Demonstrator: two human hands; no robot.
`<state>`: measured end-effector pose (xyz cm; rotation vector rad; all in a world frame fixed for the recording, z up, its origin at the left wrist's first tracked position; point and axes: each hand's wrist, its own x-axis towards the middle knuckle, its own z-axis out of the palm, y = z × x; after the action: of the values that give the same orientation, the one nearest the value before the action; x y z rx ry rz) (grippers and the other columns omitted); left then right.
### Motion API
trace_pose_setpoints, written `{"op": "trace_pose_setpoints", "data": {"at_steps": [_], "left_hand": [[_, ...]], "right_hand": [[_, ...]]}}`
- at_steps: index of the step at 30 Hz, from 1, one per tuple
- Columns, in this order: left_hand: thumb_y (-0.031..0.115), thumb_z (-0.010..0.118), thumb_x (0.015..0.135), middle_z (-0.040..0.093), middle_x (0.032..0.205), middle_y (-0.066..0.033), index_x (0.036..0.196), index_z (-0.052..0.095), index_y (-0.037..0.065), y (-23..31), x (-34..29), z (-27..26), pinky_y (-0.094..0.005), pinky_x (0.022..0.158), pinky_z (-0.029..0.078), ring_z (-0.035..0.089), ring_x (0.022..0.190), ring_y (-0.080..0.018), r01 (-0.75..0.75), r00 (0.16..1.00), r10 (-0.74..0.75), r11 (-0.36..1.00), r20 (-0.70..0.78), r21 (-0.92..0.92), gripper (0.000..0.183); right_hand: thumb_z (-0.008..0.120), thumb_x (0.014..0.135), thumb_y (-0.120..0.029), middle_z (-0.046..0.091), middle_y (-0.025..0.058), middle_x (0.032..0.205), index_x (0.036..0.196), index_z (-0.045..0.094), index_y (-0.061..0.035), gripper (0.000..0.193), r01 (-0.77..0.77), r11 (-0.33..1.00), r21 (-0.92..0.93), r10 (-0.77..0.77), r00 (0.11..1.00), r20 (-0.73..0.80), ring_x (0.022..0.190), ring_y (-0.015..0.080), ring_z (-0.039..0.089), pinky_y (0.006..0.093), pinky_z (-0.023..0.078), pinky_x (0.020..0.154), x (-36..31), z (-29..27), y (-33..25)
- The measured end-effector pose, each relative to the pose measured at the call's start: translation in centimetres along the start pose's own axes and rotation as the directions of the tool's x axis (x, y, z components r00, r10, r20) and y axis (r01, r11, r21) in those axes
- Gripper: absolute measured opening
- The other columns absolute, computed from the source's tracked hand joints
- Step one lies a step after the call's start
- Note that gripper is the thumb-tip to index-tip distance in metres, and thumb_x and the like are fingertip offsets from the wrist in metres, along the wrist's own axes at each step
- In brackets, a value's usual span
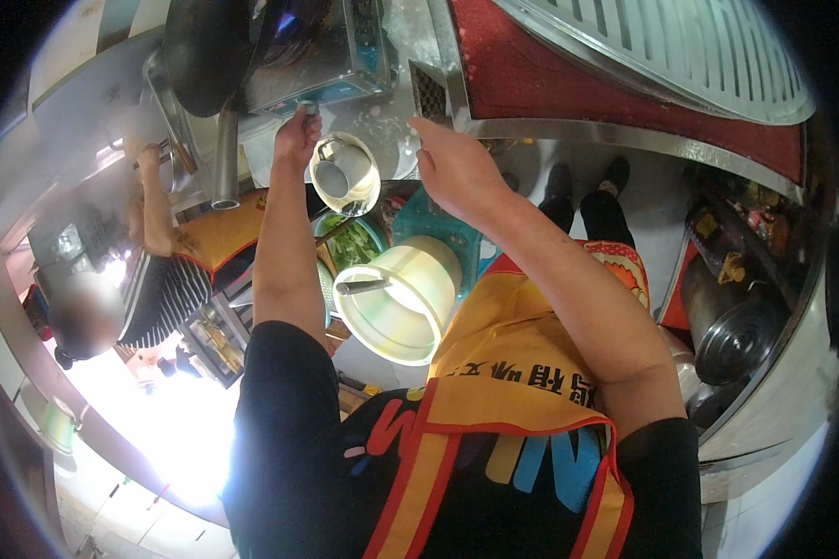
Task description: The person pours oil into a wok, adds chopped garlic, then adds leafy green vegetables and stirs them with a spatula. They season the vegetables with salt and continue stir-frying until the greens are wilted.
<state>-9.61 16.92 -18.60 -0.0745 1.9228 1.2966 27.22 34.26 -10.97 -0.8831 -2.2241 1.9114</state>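
Note:
My left hand (295, 140) is closed at the front of a metal gas stove (312, 74), its fingers around a small knob (307, 108). My right hand (455, 170) is over the counter edge, close to a dark patterned strip (429, 90). Its index finger and thumb reach forward, while the other fingers are hidden beneath the hand. Between my hands stands a pale container (371, 196) with a metal cup (337, 170) inside. Below it is a large whitish bucket (447, 265), a metal handle (364, 287) sticking out over its rim.
A dark wok (205, 56) with a tubular handle (226, 154) is beside the stove. Green vegetables (351, 244) fill a basin beside the bucket. A red-topped counter (531, 84) carries a slotted metal tray (671, 47). At left, another person in striped sleeves (168, 293) works.

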Motion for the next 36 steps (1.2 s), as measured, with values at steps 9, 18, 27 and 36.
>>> {"op": "trace_pose_setpoints", "data": {"at_steps": [9,18,27,36], "left_hand": [[0.024,0.056,0.101,0.064,0.080,-0.0115,0.102,0.059,-0.003,0.2,-0.1,0.2,-0.0218,0.048,0.043,0.056,0.061,-0.0140,0.062,0.998,-0.063,0.993,-0.004,-0.097,0.027],[0.024,0.054,0.102,0.064,0.080,-0.0123,0.100,0.058,-0.002,1.0,-1.2,1.1,-0.0222,0.048,0.045,0.056,0.061,-0.0145,0.071,0.996,-0.074,0.995,-0.044,-0.066,0.026],[0.016,0.055,0.098,0.068,0.093,-0.0083,0.126,0.057,0.003,3.4,-3.2,6.7,-0.0303,0.073,0.053,0.063,0.081,-0.0178,-0.221,0.940,0.278,0.056,0.198,0.974,0.032],[0.008,0.060,0.090,0.068,0.092,-0.0126,0.106,0.064,0.001,1.7,-1.6,-6.3,-0.0331,0.062,0.052,0.064,0.075,-0.0182,-0.232,0.920,0.386,0.663,-0.059,0.712,0.018]], "right_hand": [[0.048,0.095,-0.011,0.065,0.0270,0.108,0.132,0.053,0.0001,0.039,-0.020,1.000,0.004,0.020,1.000,0.002,0.097,0.0416,0.063,0.0478,0.050,0.086,-0.4,-0.4,-0.3],[0.048,0.095,-0.011,0.066,0.0263,0.106,0.132,0.053,0.0000,0.039,-0.011,1.000,0.013,0.011,1.000,0.001,0.096,0.0424,0.063,0.0482,0.050,0.085,-0.4,-0.6,-0.2],[0.049,0.090,-0.008,0.067,0.0251,0.101,0.117,0.058,-0.0025,0.028,-0.148,0.988,-0.043,0.151,0.987,0.059,0.094,0.0436,0.064,0.0524,0.051,0.081,-1.0,-2.9,-0.7],[0.055,0.086,-0.013,0.068,0.0239,0.091,0.103,0.060,-0.0012,0.021,0.105,0.989,-0.106,-0.105,0.994,0.001,0.088,0.0438,0.067,0.0532,0.052,0.076,-7.6,-7.1,-3.8]]}}
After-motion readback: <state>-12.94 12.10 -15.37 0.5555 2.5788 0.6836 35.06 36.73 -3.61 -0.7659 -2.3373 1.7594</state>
